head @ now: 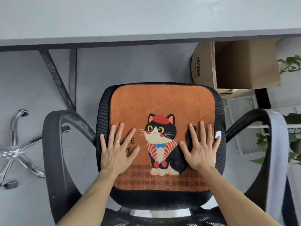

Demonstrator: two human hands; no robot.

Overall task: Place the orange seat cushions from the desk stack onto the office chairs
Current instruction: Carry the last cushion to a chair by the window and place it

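Note:
An orange seat cushion printed with a black-and-white cat lies flat on the black mesh seat of an office chair directly below me. My left hand rests palm-down with fingers spread on the cushion's left side. On its right side my right hand presses flat the same way. Neither hand grips anything. The desk stack of cushions is out of view.
The grey desk runs across the top, its black frame legs at left. A cardboard box sits under the desk at right. A chrome chair base lies at left, plants at right. A grey cloth drapes over the right armrest.

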